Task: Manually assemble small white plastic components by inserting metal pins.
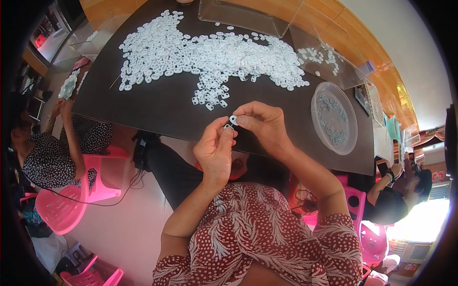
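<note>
Nearest the camera is the wearer's red blouse (267, 214) with its pale leaf-and-dot pattern. Beyond it, just past the near edge of the dark tabletop (157, 100), the two hands meet at the fingertips. The left hand (213, 148) is closed in a pinch, thumb against forefinger, on a lower white piece (229, 126). The right hand (265, 125) pinches an upper white piece (234, 120) directly above it. Whether the two pieces are joined or merely close cannot be told, the fingers covering much of both.

Similar stock lies ahead: a broad heap of white oval pieces (243, 55), with a smaller group of squarer white pieces (210, 93) trailing from its near side. At right, a clear round tub (353, 123) carries small grey-green pieces (338, 137).

Handling assessment: the held pieces appear to be moulded plastic, judged very light, stiff and smooth. Breakage seems unlikely under ordinary finger pressure; slipping or flipping out of the grip is the likelier fault, given how little surface there is to hold. The recommended hold is thumb and forefinger on opposite outer edges, tips clear of the hole, with light pressure.
</note>
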Available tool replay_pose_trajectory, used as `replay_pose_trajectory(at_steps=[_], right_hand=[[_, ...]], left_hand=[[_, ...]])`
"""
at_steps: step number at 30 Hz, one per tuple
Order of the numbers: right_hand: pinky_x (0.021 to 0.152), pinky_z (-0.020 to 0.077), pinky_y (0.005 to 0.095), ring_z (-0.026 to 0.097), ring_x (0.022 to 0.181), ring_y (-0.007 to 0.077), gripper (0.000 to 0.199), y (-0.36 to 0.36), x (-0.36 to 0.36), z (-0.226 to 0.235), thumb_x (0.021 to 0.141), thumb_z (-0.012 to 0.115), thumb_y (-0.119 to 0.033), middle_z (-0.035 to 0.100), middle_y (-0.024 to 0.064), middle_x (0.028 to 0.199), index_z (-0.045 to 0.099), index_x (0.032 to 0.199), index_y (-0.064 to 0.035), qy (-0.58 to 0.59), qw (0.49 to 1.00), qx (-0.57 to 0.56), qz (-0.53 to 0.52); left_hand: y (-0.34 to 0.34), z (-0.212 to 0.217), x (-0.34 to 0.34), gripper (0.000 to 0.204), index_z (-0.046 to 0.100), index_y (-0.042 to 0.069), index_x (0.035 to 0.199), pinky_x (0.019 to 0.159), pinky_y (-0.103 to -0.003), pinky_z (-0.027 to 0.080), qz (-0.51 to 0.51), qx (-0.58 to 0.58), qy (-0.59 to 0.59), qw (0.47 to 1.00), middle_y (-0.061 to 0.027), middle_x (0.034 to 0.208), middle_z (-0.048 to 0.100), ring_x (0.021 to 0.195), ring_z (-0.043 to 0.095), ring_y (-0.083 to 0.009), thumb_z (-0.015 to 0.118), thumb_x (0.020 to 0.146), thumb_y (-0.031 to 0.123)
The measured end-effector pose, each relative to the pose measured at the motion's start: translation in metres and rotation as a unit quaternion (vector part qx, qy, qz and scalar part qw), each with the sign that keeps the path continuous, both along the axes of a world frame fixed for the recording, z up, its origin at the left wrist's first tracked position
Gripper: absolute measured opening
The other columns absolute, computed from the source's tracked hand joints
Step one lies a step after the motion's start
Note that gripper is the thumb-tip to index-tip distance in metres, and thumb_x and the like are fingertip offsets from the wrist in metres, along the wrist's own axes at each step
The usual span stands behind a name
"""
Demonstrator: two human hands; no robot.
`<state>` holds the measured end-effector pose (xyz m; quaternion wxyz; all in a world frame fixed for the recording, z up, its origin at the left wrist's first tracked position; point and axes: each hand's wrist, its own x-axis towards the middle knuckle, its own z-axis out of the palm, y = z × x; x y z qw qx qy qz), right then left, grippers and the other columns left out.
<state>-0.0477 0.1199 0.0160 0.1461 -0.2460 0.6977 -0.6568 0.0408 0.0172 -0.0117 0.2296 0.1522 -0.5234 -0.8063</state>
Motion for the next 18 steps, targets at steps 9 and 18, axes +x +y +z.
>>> replay_pose_trajectory(at_steps=[9, 18], right_hand=[[0.063, 0.0448, 0.0199, 0.053, 0.071, 0.0033, 0.008, -0.0011, 0.0017, -0.0023, 0.083, 0.06, 0.001, 0.063, 0.0001, 0.076, 0.065, 0.089, 0.0026, 0.004, 1.0, -0.009, -0.002], [0.064, 0.0457, 0.0207, 0.054, 0.073, 0.0046, 0.008, -0.0029, 0.0057, -0.0063, 0.083, 0.06, 0.002, 0.063, 0.001, 0.077, 0.065, 0.089, 0.0032, 0.007, 1.0, -0.008, 0.003]], left_hand=[[-0.0017, -0.0032, 0.0009, 0.022, 0.058, -0.002, 0.111, 0.058, -0.016, 0.045, 0.0, -0.034, 0.007, 0.999, -0.0023, 0.082, 0.061, 0.068, 0.055, -0.0046, 0.057, 0.089, 0.003], [0.0001, 0.0002, -0.0017, 0.022, 0.058, -0.003, 0.111, 0.06, -0.017, 0.045, 0.012, 0.013, 0.016, 1.0, -0.0022, 0.081, 0.061, 0.067, 0.054, -0.005, 0.055, 0.089, 0.0]])
